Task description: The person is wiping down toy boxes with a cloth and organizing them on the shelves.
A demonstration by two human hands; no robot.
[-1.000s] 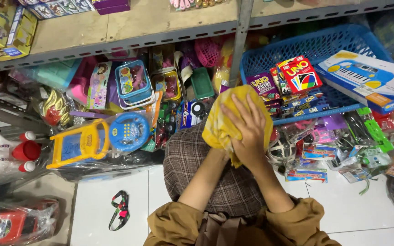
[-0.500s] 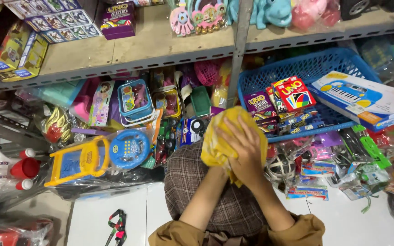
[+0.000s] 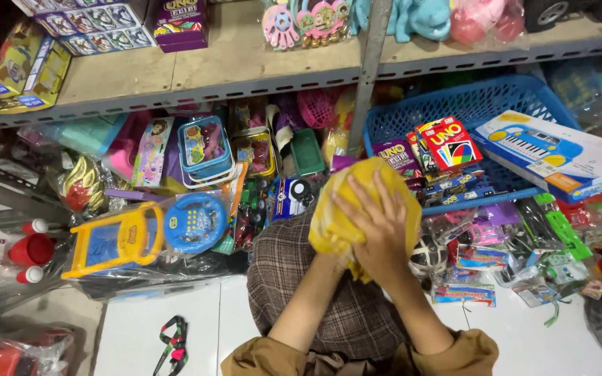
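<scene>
A crumpled yellow cloth (image 3: 339,209) is held up in front of me, above my plaid-covered knee (image 3: 294,271). My right hand (image 3: 377,233) lies on top of it with fingers spread, pressing it down. My left forearm (image 3: 311,306) runs up into the cloth from below; that hand is hidden under the fabric and carries it. Both sleeves are brown.
Packed toys fill the low shelf: a blue basket (image 3: 468,111) with card game boxes (image 3: 447,143), a toy keyboard box (image 3: 552,150), a yellow and blue toy phone set (image 3: 141,233). A metal shelf post (image 3: 367,66) stands ahead. Toy glasses (image 3: 172,341) lie on the white floor.
My view has tilted upward, showing more of the upper shelf. The cloth stays between my hands, and my right hand has shifted slightly over it.
</scene>
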